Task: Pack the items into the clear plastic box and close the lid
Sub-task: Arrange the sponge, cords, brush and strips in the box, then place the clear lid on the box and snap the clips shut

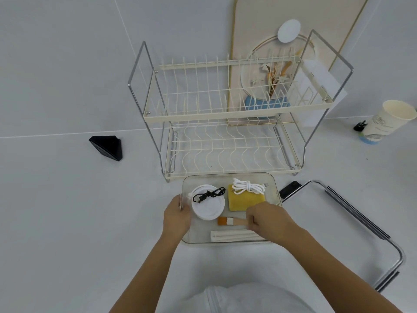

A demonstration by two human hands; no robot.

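Note:
The clear plastic box (228,177) sits on the white table in front of the dish rack, without a lid on it. Inside lie a white round container (208,210) with a black cable (209,195) on top, a yellow sponge (242,201), a coiled white cable (248,186), a small brush (228,220) and a white folded item (232,236). My left hand (177,214) grips the box's left wall. My right hand (266,219) is inside the box, fingers closed on the brush's wooden handle.
A two-tier cream dish rack (225,114) stands just behind the box. A metal-framed lid-like piece (361,224) lies at the right. A black wedge (107,146) rests at the left, and a paper cup (388,120) at the far right.

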